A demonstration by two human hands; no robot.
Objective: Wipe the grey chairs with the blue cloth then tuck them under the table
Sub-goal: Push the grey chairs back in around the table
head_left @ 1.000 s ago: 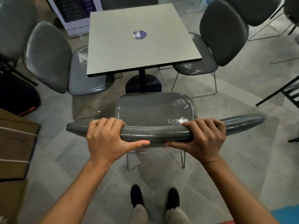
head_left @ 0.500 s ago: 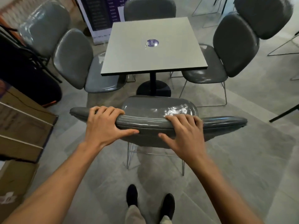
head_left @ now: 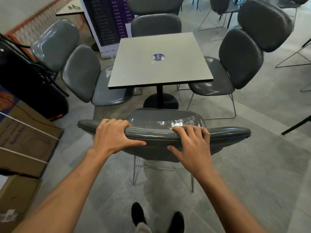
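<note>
Left hand curled, right hand flatter.

A square grey table with a dark edge band stood on a single black post and a round black base. A round purple sticker lay on the top, slightly toward the far right corner from the middle. The base rested on a grey tiled floor. Directly on that floor stood grey chairs on thin wire legs: one at the table's left edge, its seat partly under the top, one at the right edge, one at the far edge, and one just short of the near edge. Cardboard boxes sat on the floor at the left.
</note>
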